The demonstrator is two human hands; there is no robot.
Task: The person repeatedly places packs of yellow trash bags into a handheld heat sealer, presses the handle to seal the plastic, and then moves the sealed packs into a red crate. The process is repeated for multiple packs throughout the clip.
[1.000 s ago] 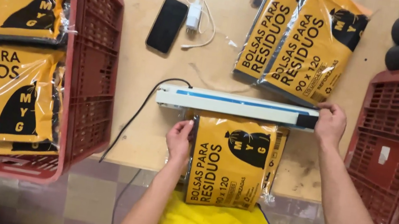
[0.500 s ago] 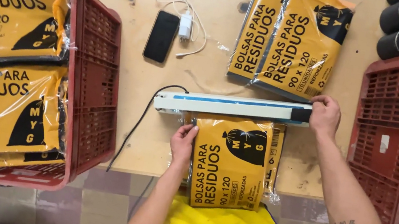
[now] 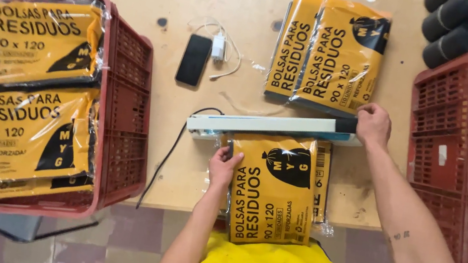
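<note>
Fingers [image 3: 228, 161] hold packet [image 3: 275, 189] | right hand [image 3: 373, 124] presses sealer [image 3: 273, 126]

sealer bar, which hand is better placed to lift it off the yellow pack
Right. The right hand already grips the black handle end of the sealer bar, while the left hand is lower, holding the yellow pack by its left edge under the bar.
</note>
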